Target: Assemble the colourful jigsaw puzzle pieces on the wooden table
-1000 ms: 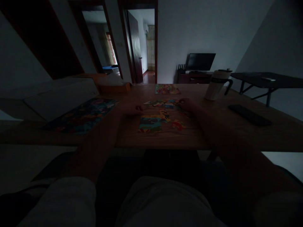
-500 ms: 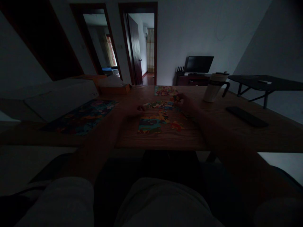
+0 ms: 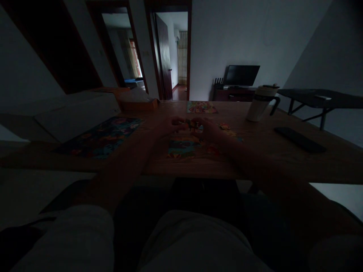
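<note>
A small colourful jigsaw piece is raised over the middle of the table between my two hands. My right hand pinches its right side. From the left, my left hand has its fingers curled in at the piece's other edge and appears to hold it too, though the light is dim. Just below lies a partly joined jigsaw puzzle in teal and yellow, some of it hidden by my right hand and wrist. Loose jigsaw pieces lie right of my right hand.
A colourful picture sheet lies at the table's far edge. Left are a dark patterned sheet, a white box and an orange tissue box. Right stand a white jug and a black keyboard-like slab.
My right hand has come left and nearer with the jigsaw piece. My left hand has moved right to meet it. The view has shifted slightly.
</note>
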The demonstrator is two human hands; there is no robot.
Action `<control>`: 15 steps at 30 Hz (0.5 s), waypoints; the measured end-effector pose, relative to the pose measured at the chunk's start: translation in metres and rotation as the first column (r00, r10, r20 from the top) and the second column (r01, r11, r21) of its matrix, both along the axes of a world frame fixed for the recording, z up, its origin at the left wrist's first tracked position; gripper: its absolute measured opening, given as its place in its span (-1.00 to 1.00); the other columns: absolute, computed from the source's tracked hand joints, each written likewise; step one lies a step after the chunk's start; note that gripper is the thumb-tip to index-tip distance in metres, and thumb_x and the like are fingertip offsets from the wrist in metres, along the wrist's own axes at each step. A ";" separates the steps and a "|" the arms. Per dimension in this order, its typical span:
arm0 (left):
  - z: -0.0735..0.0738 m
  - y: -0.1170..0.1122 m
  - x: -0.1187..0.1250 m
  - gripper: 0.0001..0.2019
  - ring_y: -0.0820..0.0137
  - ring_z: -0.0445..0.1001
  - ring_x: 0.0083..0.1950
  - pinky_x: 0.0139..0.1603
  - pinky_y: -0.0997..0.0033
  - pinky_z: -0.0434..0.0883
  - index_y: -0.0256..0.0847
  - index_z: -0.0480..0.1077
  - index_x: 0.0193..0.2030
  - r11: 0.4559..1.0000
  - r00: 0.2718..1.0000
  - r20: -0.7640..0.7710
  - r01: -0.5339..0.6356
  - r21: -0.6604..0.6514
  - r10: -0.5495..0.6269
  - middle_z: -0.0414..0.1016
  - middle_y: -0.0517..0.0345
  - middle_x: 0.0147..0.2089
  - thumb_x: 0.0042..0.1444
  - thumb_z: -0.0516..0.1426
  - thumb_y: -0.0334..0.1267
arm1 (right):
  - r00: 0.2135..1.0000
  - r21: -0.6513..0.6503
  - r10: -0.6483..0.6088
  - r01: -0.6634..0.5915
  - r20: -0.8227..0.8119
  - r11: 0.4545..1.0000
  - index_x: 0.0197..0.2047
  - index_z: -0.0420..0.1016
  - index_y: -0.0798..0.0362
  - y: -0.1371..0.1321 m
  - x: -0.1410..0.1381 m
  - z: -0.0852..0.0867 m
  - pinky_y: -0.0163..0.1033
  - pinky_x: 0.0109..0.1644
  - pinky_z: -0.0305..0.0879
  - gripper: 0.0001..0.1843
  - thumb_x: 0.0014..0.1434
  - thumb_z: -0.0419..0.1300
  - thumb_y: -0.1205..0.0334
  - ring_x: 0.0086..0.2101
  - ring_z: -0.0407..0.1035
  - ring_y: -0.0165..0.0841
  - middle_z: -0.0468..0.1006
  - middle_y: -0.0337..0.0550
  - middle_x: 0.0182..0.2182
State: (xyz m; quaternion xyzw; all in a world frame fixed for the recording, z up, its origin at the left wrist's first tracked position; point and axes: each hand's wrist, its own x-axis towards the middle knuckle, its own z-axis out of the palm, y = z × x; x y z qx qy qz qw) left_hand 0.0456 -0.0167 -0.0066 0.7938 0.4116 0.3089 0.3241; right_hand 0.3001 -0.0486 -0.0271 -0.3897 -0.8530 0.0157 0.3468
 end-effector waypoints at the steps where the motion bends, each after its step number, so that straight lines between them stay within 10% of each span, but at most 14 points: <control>1: -0.001 0.001 -0.001 -0.41 0.27 0.59 -0.09 -0.11 0.33 0.49 -0.28 0.50 0.17 1.000 1.000 0.006 0.001 -0.001 -0.001 0.64 -0.11 0.01 0.11 0.35 0.07 | 1.000 -0.009 -0.007 0.007 0.008 1.000 0.22 0.49 -0.04 -0.001 0.000 0.000 0.00 0.14 0.39 -0.48 0.22 0.37 0.09 0.03 0.49 -0.09 0.61 -0.02 0.05; 15: 0.006 -0.002 -0.006 -0.34 0.27 0.56 -0.08 -0.08 0.33 0.44 -0.20 0.39 0.32 0.996 0.990 -0.106 0.091 -0.023 -0.093 0.63 0.01 -0.05 0.10 0.36 -0.06 | 0.994 0.000 0.046 -0.046 0.103 0.999 0.41 0.36 -0.15 -0.011 -0.010 0.002 0.04 0.25 0.36 -0.40 0.32 0.22 0.21 0.16 0.43 -0.08 0.53 -0.08 0.22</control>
